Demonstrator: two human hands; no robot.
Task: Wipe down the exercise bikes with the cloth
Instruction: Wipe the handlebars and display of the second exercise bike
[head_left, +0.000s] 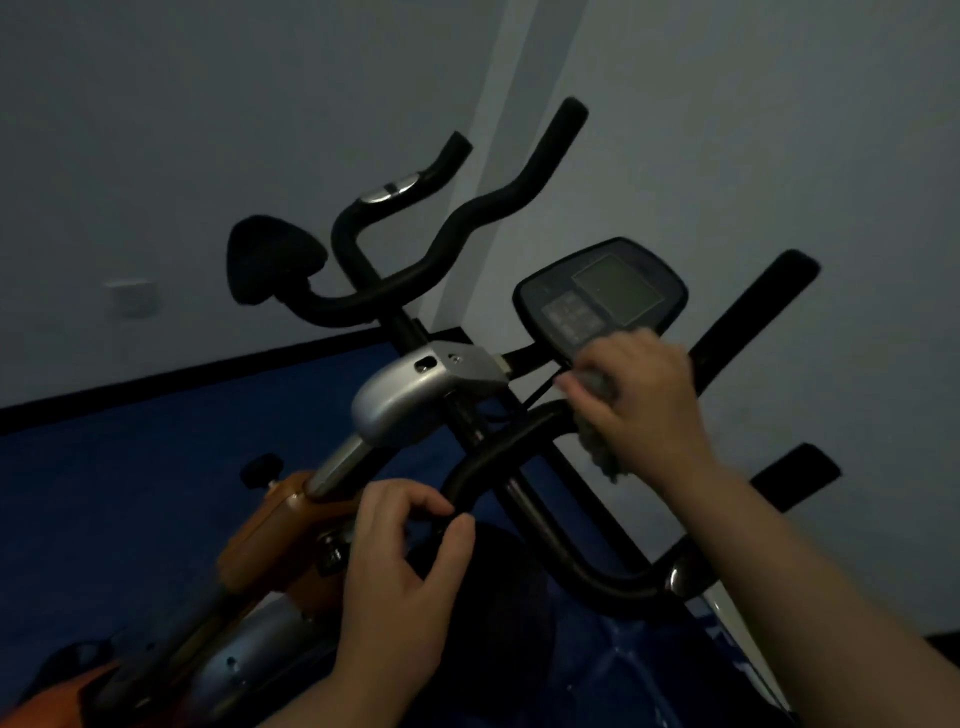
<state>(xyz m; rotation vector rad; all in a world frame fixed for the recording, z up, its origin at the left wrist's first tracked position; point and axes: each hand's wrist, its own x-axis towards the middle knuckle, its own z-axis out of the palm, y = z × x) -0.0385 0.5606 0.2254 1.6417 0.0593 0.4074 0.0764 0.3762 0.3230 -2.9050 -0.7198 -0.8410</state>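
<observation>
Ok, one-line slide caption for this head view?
Right hand presses a grey cloth below the bike console while the left hand grips the black handlebar.

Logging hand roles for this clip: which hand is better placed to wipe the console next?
The right hand. It holds the cloth bunched at the lower edge of the console, already touching it. The left hand has no cloth; its fingers curl around the handlebar lower down.
</observation>
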